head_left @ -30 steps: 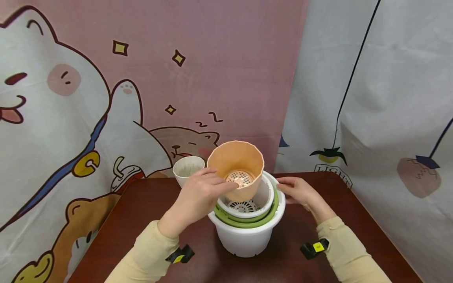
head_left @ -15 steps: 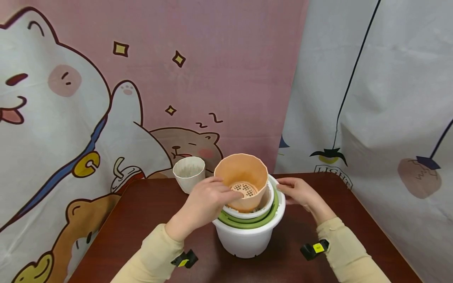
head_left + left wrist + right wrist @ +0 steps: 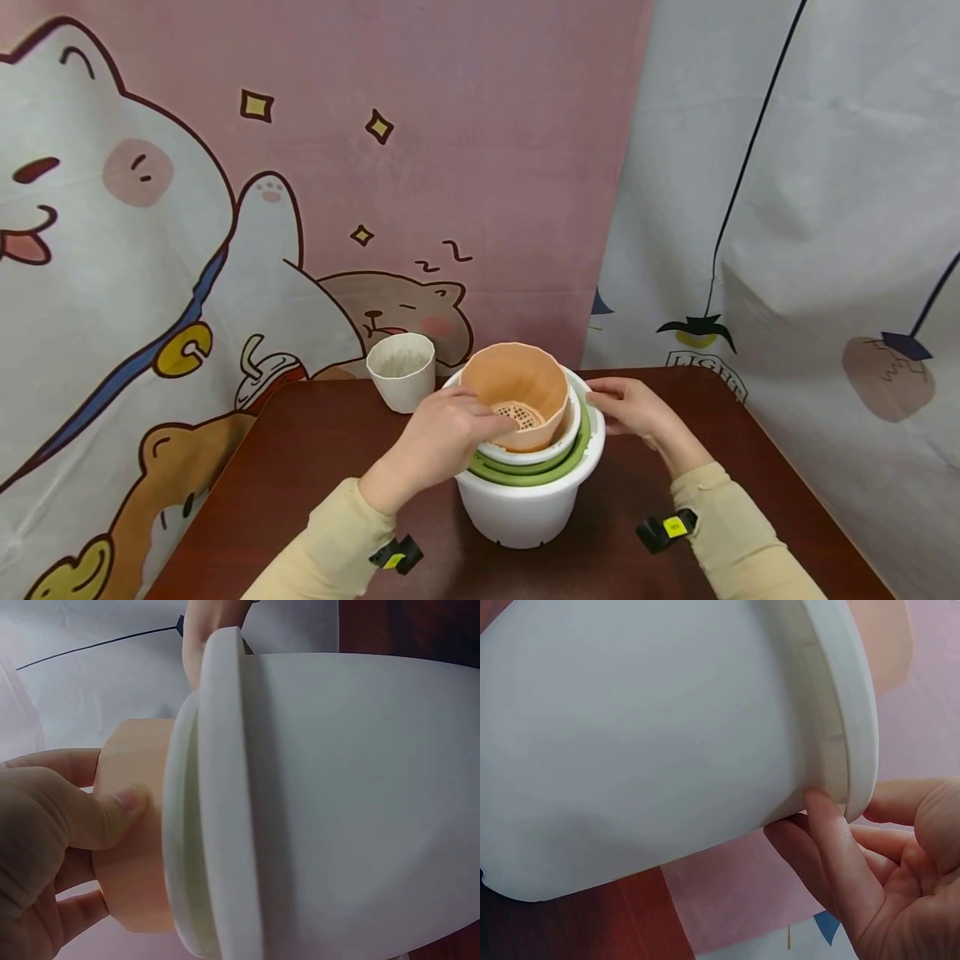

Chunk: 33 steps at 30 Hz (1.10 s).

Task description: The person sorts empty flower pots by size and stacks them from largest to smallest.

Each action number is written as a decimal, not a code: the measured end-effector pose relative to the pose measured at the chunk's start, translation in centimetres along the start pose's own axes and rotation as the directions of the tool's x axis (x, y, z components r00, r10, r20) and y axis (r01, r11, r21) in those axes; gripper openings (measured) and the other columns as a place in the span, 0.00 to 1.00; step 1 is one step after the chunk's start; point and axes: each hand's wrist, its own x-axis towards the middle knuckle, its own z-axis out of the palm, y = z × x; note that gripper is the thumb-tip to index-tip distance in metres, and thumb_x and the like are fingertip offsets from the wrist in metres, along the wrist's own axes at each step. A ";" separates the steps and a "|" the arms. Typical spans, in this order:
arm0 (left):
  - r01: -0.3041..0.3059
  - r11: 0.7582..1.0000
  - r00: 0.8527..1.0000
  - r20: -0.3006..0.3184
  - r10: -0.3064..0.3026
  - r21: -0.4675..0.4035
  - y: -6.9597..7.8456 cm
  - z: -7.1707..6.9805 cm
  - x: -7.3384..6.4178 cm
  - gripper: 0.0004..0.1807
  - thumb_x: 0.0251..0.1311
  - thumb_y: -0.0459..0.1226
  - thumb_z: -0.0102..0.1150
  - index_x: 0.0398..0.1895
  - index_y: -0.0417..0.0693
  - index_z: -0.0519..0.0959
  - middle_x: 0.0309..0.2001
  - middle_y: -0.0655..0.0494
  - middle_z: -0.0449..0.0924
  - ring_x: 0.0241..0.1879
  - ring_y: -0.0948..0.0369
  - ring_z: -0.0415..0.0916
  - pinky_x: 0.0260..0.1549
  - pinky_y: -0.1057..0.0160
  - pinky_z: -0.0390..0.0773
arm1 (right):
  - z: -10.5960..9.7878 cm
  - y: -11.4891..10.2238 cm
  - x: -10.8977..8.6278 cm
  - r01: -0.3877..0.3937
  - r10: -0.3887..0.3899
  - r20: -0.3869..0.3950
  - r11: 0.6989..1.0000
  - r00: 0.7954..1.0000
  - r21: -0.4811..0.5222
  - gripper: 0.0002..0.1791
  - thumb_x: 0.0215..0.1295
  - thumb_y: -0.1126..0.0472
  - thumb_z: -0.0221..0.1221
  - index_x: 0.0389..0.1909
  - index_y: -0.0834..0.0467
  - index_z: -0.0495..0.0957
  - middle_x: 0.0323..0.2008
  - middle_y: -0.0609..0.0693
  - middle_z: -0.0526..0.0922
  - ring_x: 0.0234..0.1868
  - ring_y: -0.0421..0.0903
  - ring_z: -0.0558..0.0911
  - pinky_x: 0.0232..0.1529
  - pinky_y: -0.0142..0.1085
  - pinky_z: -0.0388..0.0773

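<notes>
An orange flowerpot (image 3: pixel 517 375) with a grid of holes in its base sits partly inside a white pot (image 3: pixel 577 425). My left hand (image 3: pixel 450 433) pinches its near left rim, thumb outside in the left wrist view. Around the inner white pot lies a green pot (image 3: pixel 525 479), and all of them are nested in a large white pot (image 3: pixel 517 508) standing on the table. My right hand (image 3: pixel 633 408) grips the large pot's right rim; in the right wrist view its fingers (image 3: pixel 836 847) curl under that rim. The lower part of the orange pot is hidden.
A small cream faceted pot (image 3: pixel 402 375) stands behind and left of the stack on the dark red table (image 3: pixel 322 467). Behind the table hangs a cloth backdrop (image 3: pixel 487 167) with cartoon animals.
My left hand has lowered the orange flowerpot, a little to the right, from above the stack into the inner white pot. My right hand has stayed on the large pot's rim.
</notes>
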 end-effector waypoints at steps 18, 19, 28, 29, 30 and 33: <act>0.029 0.999 0.993 0.110 -0.031 0.016 0.4 0.6 -0.2 0.23 0.44 0.25 0.67 0.39 0.63 0.87 0.27 0.69 0.83 0.33 0.65 0.80 0.43 0.64 0.76 | 0.0 -0.1 -0.2 0.015 -0.015 0.003 1.000 1.000 0.011 0.26 0.72 0.60 0.58 0.64 0.73 0.69 0.52 0.67 0.79 0.38 0.48 0.85 0.38 0.43 0.85; 0.031 0.999 0.993 0.116 -0.033 0.016 0.5 0.6 -0.2 0.24 0.44 0.24 0.67 0.39 0.63 0.87 0.27 0.69 0.83 0.33 0.65 0.80 0.43 0.64 0.76 | 0.0 -0.1 -0.1 0.012 -0.012 0.000 1.000 1.000 0.013 0.26 0.72 0.60 0.58 0.64 0.73 0.69 0.52 0.66 0.79 0.38 0.47 0.85 0.38 0.43 0.85; 0.066 0.998 0.983 0.172 -0.066 0.005 0.6 0.5 -0.1 0.26 0.45 0.24 0.66 0.43 0.64 0.87 0.28 0.70 0.84 0.32 0.65 0.80 0.40 0.64 0.77 | 0.0 0.0 -0.1 0.013 -0.013 0.004 1.000 1.000 0.011 0.26 0.72 0.60 0.58 0.63 0.73 0.69 0.52 0.66 0.80 0.38 0.47 0.85 0.38 0.43 0.85; 0.068 0.998 0.982 0.178 -0.068 0.006 0.6 0.5 -0.1 0.26 0.45 0.24 0.65 0.43 0.64 0.87 0.29 0.70 0.84 0.32 0.64 0.80 0.40 0.64 0.77 | 0.0 0.0 -0.1 0.013 -0.013 0.003 1.000 1.000 0.010 0.26 0.72 0.60 0.58 0.64 0.73 0.69 0.52 0.66 0.80 0.38 0.47 0.85 0.38 0.43 0.85; 0.072 0.997 0.980 0.184 -0.071 0.005 0.6 0.5 -0.2 0.26 0.45 0.24 0.65 0.43 0.64 0.87 0.28 0.70 0.84 0.32 0.65 0.80 0.40 0.64 0.77 | 0.0 -0.1 -0.1 0.013 -0.013 0.004 1.000 1.000 0.008 0.26 0.72 0.60 0.58 0.64 0.73 0.69 0.52 0.66 0.80 0.38 0.47 0.85 0.38 0.43 0.85; 0.076 0.997 0.978 0.194 -0.076 0.009 0.6 0.5 -0.2 0.26 0.45 0.24 0.65 0.43 0.64 0.87 0.27 0.70 0.83 0.32 0.64 0.80 0.40 0.64 0.77 | -0.1 0.0 -0.1 0.005 -0.005 -0.001 1.000 1.000 0.009 0.27 0.72 0.60 0.58 0.64 0.73 0.69 0.52 0.66 0.80 0.38 0.47 0.85 0.38 0.42 0.85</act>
